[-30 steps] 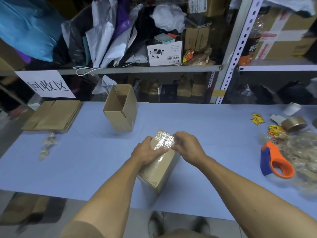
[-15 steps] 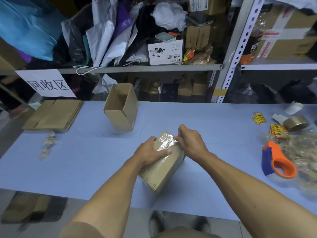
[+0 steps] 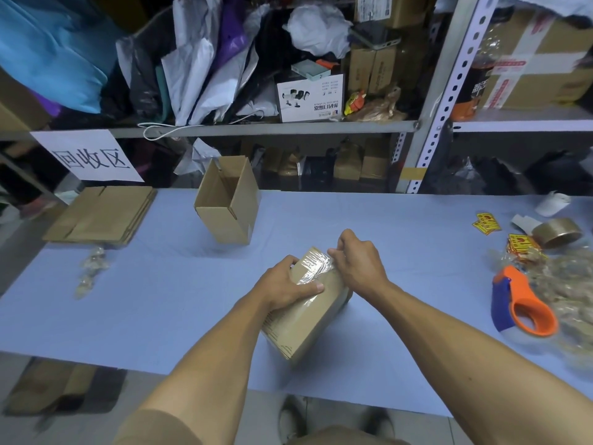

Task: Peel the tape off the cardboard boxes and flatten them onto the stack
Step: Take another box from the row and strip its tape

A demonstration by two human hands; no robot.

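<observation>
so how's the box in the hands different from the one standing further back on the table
The held box is closed, with shiny clear tape across its end; the far box is open, its inside bare. The held box is tipped on the table, gripped by the left hand while the right hand picks at the tape; the far box stands free, leaning. Both are plain brown cardboard.

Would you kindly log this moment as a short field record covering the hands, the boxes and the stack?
left hand: steadies taped brown cardboard box
right hand: pinches clear tape at the box's top edge
open brown cardboard box: upright, behind, untouched
flattened cardboard stack: far left on pale blue table
orange-and-blue tape dispenser: right, idle
</observation>
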